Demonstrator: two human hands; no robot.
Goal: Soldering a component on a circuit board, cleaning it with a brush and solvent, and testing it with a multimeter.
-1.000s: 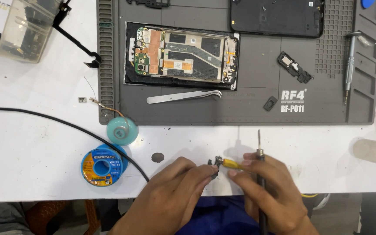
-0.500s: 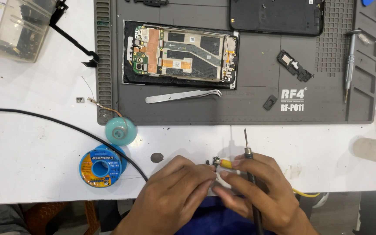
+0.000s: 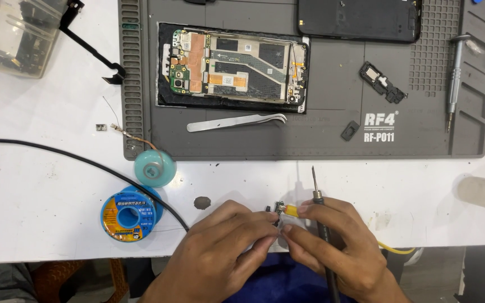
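Labels/pkgs I can see: round blue spool w/ orange-yellow label ring, on the white surface just left of my left hand. Teal round spool above it, touching the mat edge. Clear plastic box top left. Grey mat has white printed logo, lower right. Dark phone panel at top edge, screen not lit.

Work mat: matt grey, rubbery look, with a gridded texture at right; tweezers and screwdriver on it are bright, smooth metal. Opened phone shows copper-coloured foil and a green circuit board, the phone back cover is glossy black. Table is white, matt, scuffed; the soldering iron has a dull metal tip and a matt black grip.
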